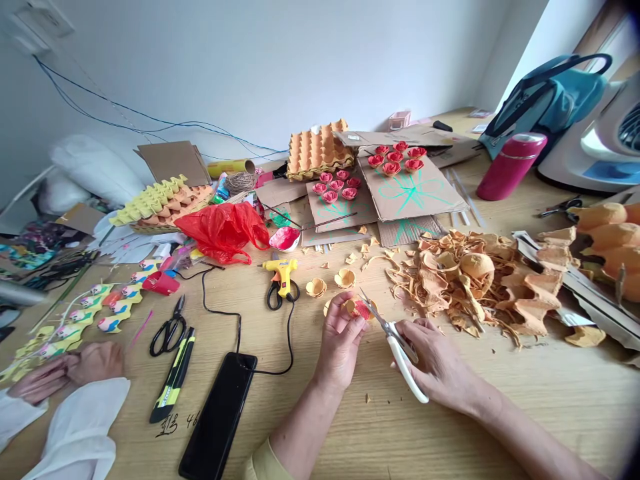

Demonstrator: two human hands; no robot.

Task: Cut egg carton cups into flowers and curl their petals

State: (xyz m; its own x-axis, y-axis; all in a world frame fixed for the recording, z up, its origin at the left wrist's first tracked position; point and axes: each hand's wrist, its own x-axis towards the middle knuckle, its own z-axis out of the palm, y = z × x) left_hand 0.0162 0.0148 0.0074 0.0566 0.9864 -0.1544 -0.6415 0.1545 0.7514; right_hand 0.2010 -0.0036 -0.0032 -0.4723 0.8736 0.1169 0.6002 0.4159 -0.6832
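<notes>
Near the middle of the table my left hand [341, 343] pinches a small piece of egg carton [361, 310], painted red on the side that shows. In my right hand [437, 363] is a pair of scissors with white handles [406, 367]. Their blades point up and left, reaching the red piece; whether they are cutting into it I cannot tell. Just beyond my left hand, two cut egg-carton cups [345, 279] stand on the wood, and part of another shows behind my fingers. Small carton scraps lie around.
A heap of carton scraps [450, 287] lies right. Behind are red paper flowers [395, 157] on cardboard [415, 193], a bowl of red paint [285, 239] and a yellow glue gun [281, 275]. Black scissors [170, 330], a cutter [173, 377], a phone [219, 413] and a co-worker's hands [70, 367] are left.
</notes>
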